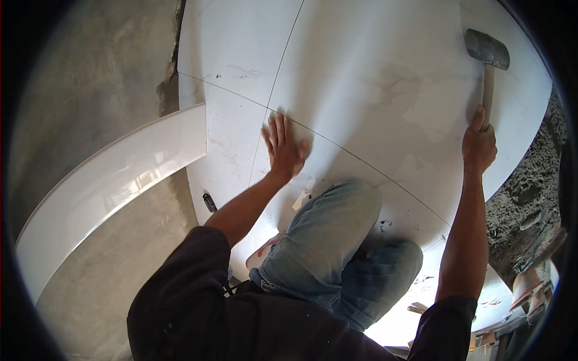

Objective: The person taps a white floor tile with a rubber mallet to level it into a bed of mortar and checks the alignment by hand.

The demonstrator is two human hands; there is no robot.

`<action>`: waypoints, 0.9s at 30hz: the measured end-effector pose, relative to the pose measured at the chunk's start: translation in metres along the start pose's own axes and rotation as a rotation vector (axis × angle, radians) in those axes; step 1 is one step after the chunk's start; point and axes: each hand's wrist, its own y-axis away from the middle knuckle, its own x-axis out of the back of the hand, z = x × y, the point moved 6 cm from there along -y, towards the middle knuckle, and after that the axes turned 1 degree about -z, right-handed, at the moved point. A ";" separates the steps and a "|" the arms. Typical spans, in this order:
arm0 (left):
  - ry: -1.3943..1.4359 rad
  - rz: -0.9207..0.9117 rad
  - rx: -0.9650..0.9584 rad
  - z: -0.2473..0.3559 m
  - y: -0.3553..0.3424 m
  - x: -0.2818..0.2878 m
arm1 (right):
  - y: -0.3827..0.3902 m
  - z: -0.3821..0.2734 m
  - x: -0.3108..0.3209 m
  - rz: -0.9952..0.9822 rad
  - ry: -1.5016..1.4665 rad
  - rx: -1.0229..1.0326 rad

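Observation:
My right hand (479,146) is closed round the wooden handle of a mallet (488,50). Its dark, blocky head points away from me, over the far right of a large white floor tile (373,72). Flat on the tiles, with fingers spread, my left hand (283,145) rests beside the spot where thin dark joint lines cross. The fingertips reach close to the joint that runs from far left to near right. A smaller white tile (235,138) lies to the left of that hand.
A long glossy white strip (120,174) leans along the grey wall (114,66) at left. A small black tool (209,203) lies near my left forearm. Rough dark mortar (524,174) borders the tiles at right, with reddish broken pieces (527,286) nearer me. My bent knees are on the tiles.

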 end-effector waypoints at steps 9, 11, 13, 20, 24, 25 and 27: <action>-0.003 0.008 -0.044 0.030 -0.002 -0.006 | -0.007 0.013 0.004 0.020 -0.078 0.060; -0.068 0.130 -0.059 0.051 -0.010 -0.004 | -0.011 0.012 -0.003 0.001 -0.081 0.147; -0.083 0.116 -0.309 0.092 -0.023 0.006 | -0.018 0.021 0.003 -0.009 -0.100 0.173; -0.234 -0.195 -1.268 0.289 -0.022 0.010 | -0.022 0.025 0.007 -0.015 -0.178 0.234; -0.163 -0.171 -1.348 0.347 -0.009 -0.001 | -0.018 0.027 0.013 -0.175 -0.355 0.228; -0.180 -0.178 -1.325 0.347 -0.009 -0.003 | -0.014 0.030 0.015 -0.187 -0.456 0.227; -0.193 -0.180 -1.328 0.351 -0.007 -0.003 | -0.012 0.038 0.018 -0.149 -0.542 0.277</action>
